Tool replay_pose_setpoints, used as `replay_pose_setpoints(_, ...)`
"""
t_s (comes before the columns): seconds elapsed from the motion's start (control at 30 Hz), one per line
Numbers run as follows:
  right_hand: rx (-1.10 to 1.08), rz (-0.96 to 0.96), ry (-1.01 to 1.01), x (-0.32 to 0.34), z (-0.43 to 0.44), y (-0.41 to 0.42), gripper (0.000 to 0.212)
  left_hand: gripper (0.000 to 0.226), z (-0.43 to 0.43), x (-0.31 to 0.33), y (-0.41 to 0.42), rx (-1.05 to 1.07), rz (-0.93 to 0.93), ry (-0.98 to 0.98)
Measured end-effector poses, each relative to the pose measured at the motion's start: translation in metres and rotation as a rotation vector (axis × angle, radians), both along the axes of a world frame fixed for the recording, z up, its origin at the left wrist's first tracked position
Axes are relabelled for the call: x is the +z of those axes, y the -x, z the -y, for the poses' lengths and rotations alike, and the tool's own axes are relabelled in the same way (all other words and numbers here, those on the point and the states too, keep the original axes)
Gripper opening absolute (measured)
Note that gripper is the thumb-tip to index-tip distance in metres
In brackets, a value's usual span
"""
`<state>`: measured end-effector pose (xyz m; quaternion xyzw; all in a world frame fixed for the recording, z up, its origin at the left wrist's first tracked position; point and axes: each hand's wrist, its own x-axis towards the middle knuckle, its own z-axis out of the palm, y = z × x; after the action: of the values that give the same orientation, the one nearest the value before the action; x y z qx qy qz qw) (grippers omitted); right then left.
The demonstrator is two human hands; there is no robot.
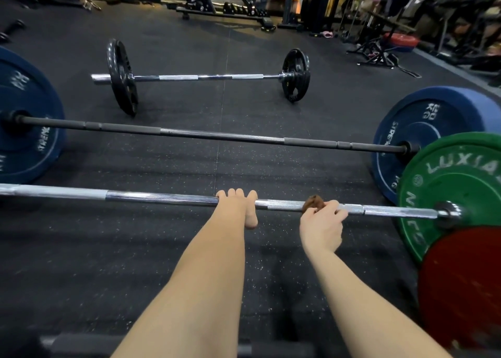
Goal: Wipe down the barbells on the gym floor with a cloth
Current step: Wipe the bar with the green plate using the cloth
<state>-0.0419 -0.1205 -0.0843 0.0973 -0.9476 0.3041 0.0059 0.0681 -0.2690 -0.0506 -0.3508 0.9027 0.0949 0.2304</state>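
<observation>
A silver barbell (162,198) lies across the floor right in front of me, with a green plate (455,184) and a red plate (466,284) at its right end. My left hand (238,208) grips the bar near its middle, fingers curled over the top. Just to the right, my right hand (322,226) holds a small brown cloth (313,203) wrapped against the bar. Beyond lies a dark barbell (222,135) with blue plates (423,140). Farther back sits a third barbell (211,77) with black plates (123,77).
Black speckled rubber flooring (135,249) covers the room. A bench and rack (217,2) stand at the back, with stands and a red plate (401,41) at the back right. A dark bar (81,344) runs along the bottom edge.
</observation>
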Motion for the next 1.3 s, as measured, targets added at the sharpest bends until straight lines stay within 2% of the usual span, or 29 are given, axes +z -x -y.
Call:
replay_pose_setpoints(0.07, 0.038, 0.012, 0.04, -0.003, 0.013, -0.018, 0.025, 0.06, 0.0, -0.001, 0.0, -0.005, 0.003, 0.003)
replay_pose_setpoints(0.23, 0.37, 0.083, 0.093, -0.002, 0.046, -0.067, 0.013, 0.065, 0.002, -0.005, -0.001, -0.02, -0.006, 0.027)
replay_pose_setpoints(0.47, 0.255, -0.034, 0.078, -0.007, 0.033, -0.043, 0.015, 0.065, 0.009, -0.006, -0.013, -0.046, -0.141, -0.069)
replay_pose_setpoints(0.67, 0.351, 0.091, 0.143, -0.009, 0.028, -0.045, 0.017, 0.075, 0.006, -0.014, -0.015, -0.032, -0.204, -0.079)
replay_pose_setpoints(0.77, 0.496, 0.135, 0.14, -0.002, 0.026, -0.053, 0.016, 0.09, 0.003, -0.016, -0.023, -0.037, -0.274, -0.088)
replay_pose_setpoints(0.87, 0.499, 0.196, 0.164, 0.012, 0.027, -0.051, 0.017, 0.103, -0.003, -0.014, -0.033, -0.014, -0.39, -0.147)
replay_pose_setpoints(1.07, 0.413, 0.521, 0.198, 0.054, 0.035, -0.033, 0.036, 0.125, -0.026, 0.018, -0.053, 0.079, -0.538, -0.323)
replay_pose_setpoints(1.13, 0.408, 0.653, 0.317, 0.055, 0.037, -0.037, 0.045, 0.131, -0.041, 0.022, -0.051, 0.131, -0.623, -0.436)
replay_pose_setpoints(1.23, 0.53, 0.978, 0.457, 0.065, 0.029, -0.045, 0.046, 0.14, -0.063, 0.013, -0.048, 0.266, -0.788, -0.577)
replay_pose_setpoints(1.3, 0.622, 1.152, 0.505, 0.068, 0.02, -0.042, 0.053, 0.135, -0.075, -0.003, -0.052, 0.387, -0.927, -0.641)
